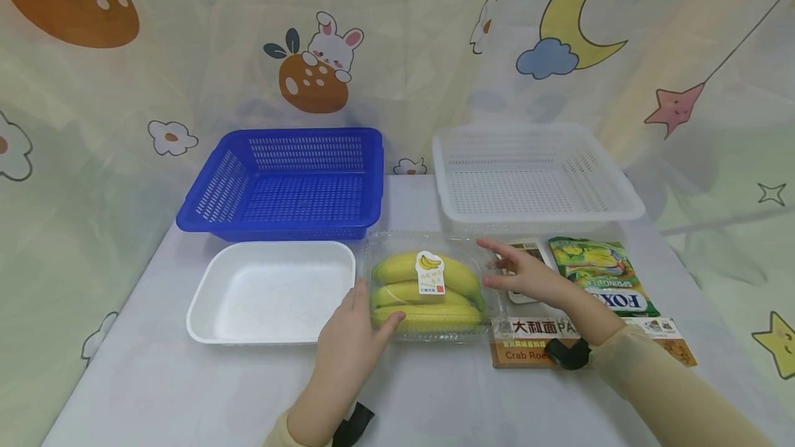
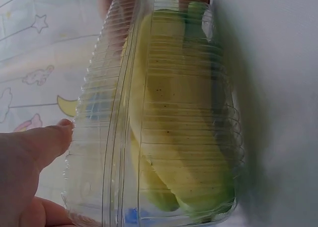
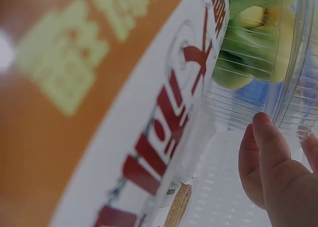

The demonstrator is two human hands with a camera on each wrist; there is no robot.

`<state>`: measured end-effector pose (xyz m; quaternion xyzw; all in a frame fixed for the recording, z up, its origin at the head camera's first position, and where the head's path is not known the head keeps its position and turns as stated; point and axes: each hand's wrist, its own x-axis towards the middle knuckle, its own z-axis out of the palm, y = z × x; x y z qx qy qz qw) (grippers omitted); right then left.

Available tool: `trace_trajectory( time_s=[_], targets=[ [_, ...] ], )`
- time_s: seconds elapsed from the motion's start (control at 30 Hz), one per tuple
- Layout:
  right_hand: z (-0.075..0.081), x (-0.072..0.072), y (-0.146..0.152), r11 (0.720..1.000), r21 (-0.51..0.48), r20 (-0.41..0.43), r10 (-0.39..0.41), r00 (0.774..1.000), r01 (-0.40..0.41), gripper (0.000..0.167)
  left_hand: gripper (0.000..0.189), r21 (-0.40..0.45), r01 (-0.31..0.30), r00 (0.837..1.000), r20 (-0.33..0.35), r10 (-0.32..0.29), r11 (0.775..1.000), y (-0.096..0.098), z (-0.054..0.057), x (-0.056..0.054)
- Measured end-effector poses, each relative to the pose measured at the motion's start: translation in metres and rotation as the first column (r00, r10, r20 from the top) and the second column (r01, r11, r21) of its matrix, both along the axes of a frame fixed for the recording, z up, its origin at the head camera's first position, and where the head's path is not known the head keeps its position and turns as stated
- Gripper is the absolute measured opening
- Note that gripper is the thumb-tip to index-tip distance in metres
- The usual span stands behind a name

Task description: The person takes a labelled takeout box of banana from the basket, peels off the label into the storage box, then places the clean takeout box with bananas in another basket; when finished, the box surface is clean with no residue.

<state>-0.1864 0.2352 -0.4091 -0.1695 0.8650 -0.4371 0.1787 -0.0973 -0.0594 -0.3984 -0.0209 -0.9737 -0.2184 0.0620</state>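
A clear plastic box of bananas (image 1: 428,295) with a white label lies on the white table between both hands. My left hand (image 1: 354,343) is at its left side, fingers extended and the thumb at the front left corner. In the left wrist view, the thumb (image 2: 49,140) meets the ribbed edge of the lid. On the opposite side, my right hand (image 1: 534,278) has its index finger and thumb spread along the box edge. The right wrist view shows those fingertips (image 3: 263,125) against the clear plastic. Neither hand is curled around the box.
A white tray (image 1: 214,302) is left of the box. Behind stand a blue basket (image 1: 279,233) and a white basket (image 1: 540,216). Under the right forearm are a green Fox's bag (image 1: 596,267), an orange-and-white pasta box (image 1: 524,354) and a partly hidden small package (image 1: 522,297).
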Motion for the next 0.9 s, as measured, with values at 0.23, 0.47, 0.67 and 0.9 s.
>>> trace_trajectory(
  time_s=[0.23,0.47,0.67,0.9],
  targets=[
    [0.0003,-0.0004,-0.0017,1.000,0.001,0.003,0.006,1.000,-0.006,0.068,0.078,-0.049,-0.003,0.998,-0.058,0.000,0.999,-0.0027,-0.0020,0.0000],
    [0.0000,-0.0008,-0.0018,1.000,0.005,0.001,0.000,1.000,0.000,0.068,0.077,-0.047,0.001,0.998,-0.064,-0.004,0.999,-0.0039,-0.0044,0.0004],
    [-0.0012,-0.0002,-0.0027,1.000,-0.010,0.004,0.002,1.000,-0.002,0.067,0.079,-0.039,0.010,0.999,-0.042,-0.011,0.999,-0.0044,-0.0065,0.0001],
    [-0.0009,0.0005,-0.0041,1.000,0.020,0.002,-0.007,1.000,0.007,0.065,0.081,-0.030,0.017,0.999,-0.029,-0.018,0.999,-0.0062,-0.0096,-0.0015]
  ],
)
